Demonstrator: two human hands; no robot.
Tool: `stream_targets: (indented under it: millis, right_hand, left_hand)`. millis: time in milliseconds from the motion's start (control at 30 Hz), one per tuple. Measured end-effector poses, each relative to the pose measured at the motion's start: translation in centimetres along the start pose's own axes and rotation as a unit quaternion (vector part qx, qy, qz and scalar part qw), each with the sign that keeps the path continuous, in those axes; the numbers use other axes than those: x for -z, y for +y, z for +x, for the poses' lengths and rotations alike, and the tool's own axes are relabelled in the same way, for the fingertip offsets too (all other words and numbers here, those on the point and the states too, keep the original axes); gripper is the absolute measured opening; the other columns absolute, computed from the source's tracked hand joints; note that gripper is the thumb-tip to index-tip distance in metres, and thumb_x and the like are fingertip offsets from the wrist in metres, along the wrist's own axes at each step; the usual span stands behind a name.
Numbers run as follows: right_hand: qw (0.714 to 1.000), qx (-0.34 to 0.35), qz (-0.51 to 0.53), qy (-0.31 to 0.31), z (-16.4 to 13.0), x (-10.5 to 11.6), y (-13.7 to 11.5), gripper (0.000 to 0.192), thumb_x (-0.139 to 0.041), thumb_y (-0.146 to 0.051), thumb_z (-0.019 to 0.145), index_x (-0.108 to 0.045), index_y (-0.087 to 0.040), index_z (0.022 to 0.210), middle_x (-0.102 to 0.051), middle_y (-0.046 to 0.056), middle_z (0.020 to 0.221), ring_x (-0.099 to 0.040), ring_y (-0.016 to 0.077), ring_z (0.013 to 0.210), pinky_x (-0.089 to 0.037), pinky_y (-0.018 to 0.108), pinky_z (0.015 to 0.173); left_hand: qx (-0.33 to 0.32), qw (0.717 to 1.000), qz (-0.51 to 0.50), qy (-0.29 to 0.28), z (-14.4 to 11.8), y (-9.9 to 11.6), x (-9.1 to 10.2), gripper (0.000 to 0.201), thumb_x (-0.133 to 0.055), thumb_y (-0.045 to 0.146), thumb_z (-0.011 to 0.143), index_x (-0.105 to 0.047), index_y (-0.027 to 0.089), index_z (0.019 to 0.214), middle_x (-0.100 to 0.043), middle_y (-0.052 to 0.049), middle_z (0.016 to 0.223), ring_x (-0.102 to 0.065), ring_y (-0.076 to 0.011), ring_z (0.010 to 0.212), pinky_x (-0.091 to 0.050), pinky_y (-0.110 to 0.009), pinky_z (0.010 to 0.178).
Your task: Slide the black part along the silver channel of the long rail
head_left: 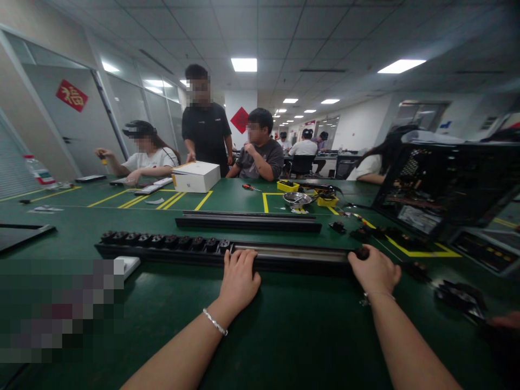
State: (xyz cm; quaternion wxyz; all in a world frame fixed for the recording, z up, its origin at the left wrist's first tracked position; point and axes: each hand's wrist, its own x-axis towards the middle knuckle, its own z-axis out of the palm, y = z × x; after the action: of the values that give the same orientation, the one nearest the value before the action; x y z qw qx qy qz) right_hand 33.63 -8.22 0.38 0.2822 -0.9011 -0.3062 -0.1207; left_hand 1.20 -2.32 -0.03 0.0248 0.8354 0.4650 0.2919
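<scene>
Main rail (300, 264) is lying crosswise on the table (300, 336); a row of modules (158, 241) is filling its left half. Left hand (240, 273) is resting at its middle, right hand (374, 269) is holding a single module (362, 253) at its right end. Second rail (247, 222) is lying just behind. Carton (199, 179) is standing farther back left, bowl (296, 206) back right, chassis (455, 179) far right.

Dim; ceiling lights (244, 65) glowing; right edge seemingly blurred

On green table (309, 330): part-filled black rail (298, 262) at twelve o'clock, white box (201, 179) at eleven, black case (430, 179) at two.
</scene>
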Motion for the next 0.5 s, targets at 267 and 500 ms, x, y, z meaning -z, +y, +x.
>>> stream_targets:
  millis: [267,500]
  right_hand:
    - [1.0,-0.012,0.02,-0.006,0.67,-0.34,0.88,0.051,-0.046,-0.052,0.075,-0.058,-0.022,0.115,-0.058,0.014,0.116,-0.045,0.0345,0.115,-0.022,0.059,0.101]
    - [0.999,-0.01,0.033,-0.003,0.86,-0.25,1.1,0.047,-0.047,-0.048,0.075,-0.058,-0.022,0.113,-0.059,0.012,0.107,-0.046,0.0339,0.112,-0.025,0.058,0.1]
  left_hand:
    - [-0.002,1.0,0.005,-0.001,-0.05,-0.06,0.02,0.044,-0.05,0.017,0.077,-0.052,0.022,0.12,-0.059,-0.005,0.123,-0.044,-0.0256,0.121,-0.014,-0.056,0.114]
    - [0.005,1.0,0.006,-0.005,0.02,0.01,0.05,0.044,-0.051,0.017,0.076,-0.052,0.023,0.12,-0.06,-0.004,0.123,-0.045,-0.0255,0.122,-0.014,-0.055,0.115]
